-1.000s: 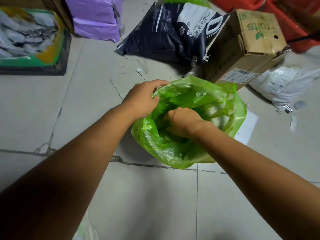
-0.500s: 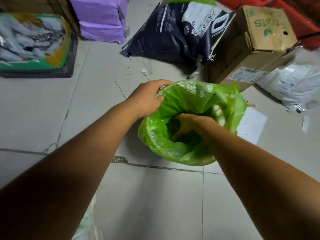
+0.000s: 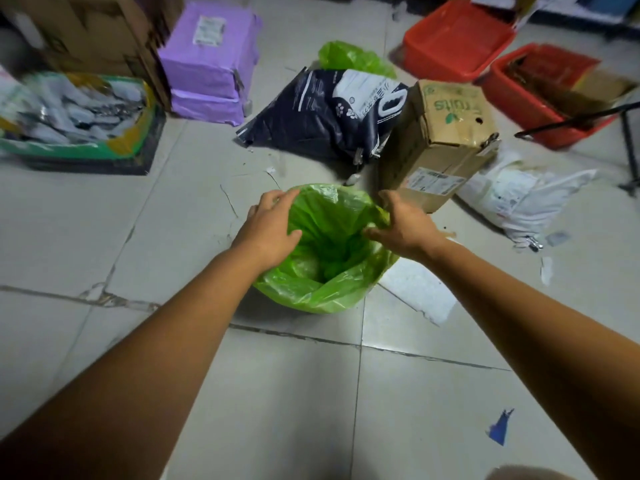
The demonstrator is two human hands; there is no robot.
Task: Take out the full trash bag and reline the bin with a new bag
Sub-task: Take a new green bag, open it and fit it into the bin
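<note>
A bright green plastic bag [image 3: 313,289] lines a round bin on the tiled floor, its edge draped over the rim so the bin itself is hidden. My left hand [image 3: 272,225] rests on the bag's left rim with the fingers curled over the plastic. My right hand [image 3: 403,225] pinches the bag's right rim between thumb and fingers. The bag's inside sags down into the bin. Another green bag [image 3: 353,58], bunched up, lies on the floor behind a dark sack.
A dark blue sack [image 3: 322,119] and a cardboard box [image 3: 446,133] lie just beyond the bin. White packages [image 3: 519,199], red crates [image 3: 457,39], a purple parcel [image 3: 211,64] and a green-edged box [image 3: 69,119] ring the floor. A white sheet [image 3: 419,292] lies right of the bin.
My right hand has come up out of the bag and moved to its right rim. The left hand stays on the left rim. The view has pulled back and up.
</note>
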